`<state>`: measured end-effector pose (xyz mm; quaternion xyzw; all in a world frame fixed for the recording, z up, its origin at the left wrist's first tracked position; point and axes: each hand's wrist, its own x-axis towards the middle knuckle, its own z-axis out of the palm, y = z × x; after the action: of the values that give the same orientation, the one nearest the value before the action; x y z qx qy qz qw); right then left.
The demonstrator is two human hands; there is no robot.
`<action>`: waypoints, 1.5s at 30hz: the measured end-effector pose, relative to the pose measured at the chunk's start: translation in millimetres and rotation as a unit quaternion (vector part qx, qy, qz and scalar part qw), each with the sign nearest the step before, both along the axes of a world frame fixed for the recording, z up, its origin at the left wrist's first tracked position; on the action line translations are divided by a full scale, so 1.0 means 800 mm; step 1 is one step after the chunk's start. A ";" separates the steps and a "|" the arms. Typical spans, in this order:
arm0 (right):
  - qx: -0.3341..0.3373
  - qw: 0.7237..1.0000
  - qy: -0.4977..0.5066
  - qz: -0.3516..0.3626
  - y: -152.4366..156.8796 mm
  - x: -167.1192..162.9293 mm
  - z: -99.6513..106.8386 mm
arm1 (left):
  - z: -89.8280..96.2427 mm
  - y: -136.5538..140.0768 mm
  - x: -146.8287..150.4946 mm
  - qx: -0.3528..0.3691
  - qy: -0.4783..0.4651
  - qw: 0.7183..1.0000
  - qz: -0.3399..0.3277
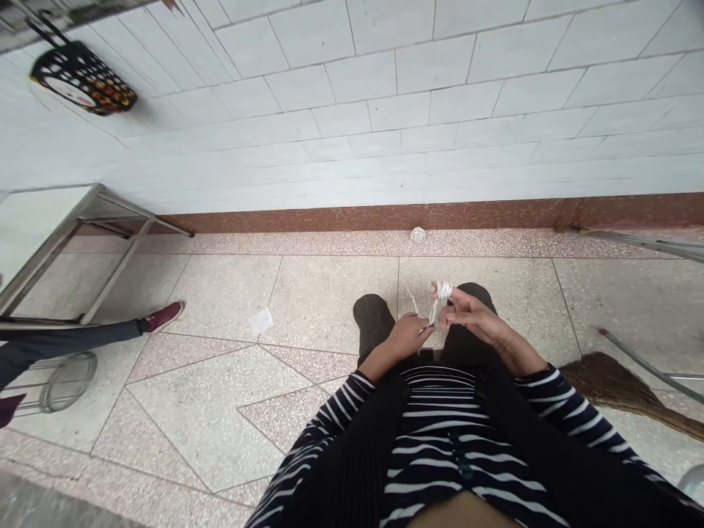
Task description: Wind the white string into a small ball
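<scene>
White cord point(444, 290) is wrapped in several turns around the extended fingers of my right hand point(476, 317), near their tips. The thumb and lower fingers of that hand are bent beneath the winding. My left hand point(405, 337), palm down above my lap, pinches a strand running up to the wrapped turns. A loose length of cord point(412, 299) trails away from the left fingers toward the floor. By the foot of the wall lies a round ball of white cord point(418, 235).
A straw broom point(610, 385) and metal legs are at right. On the left are a table point(49, 209), a wire-framed stool point(69, 381) and another person's leg with a red shoe point(165, 316). White paper point(261, 321) lies on the floor; a patterned bag point(85, 79) hangs at the wall.
</scene>
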<state>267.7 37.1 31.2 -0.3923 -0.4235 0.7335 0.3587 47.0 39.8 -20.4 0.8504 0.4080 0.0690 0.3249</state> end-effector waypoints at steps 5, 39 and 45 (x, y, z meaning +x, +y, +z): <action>-0.001 0.965 -0.248 0.080 0.000 -0.014 -0.044 | 0.024 0.009 -0.015 0.043 0.023 0.999 -0.010; 0.012 0.985 0.085 0.147 -0.013 0.007 0.034 | -0.002 0.027 -0.023 -0.001 -0.003 0.999 0.033; 0.006 0.988 -0.133 0.072 0.007 -0.005 -0.016 | 0.013 0.005 -0.019 0.023 -0.021 0.999 -0.037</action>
<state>263.8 42.8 18.5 -0.4530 -0.4990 0.6959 0.2482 32.2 44.1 -10.1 0.8705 0.3676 0.0841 0.3164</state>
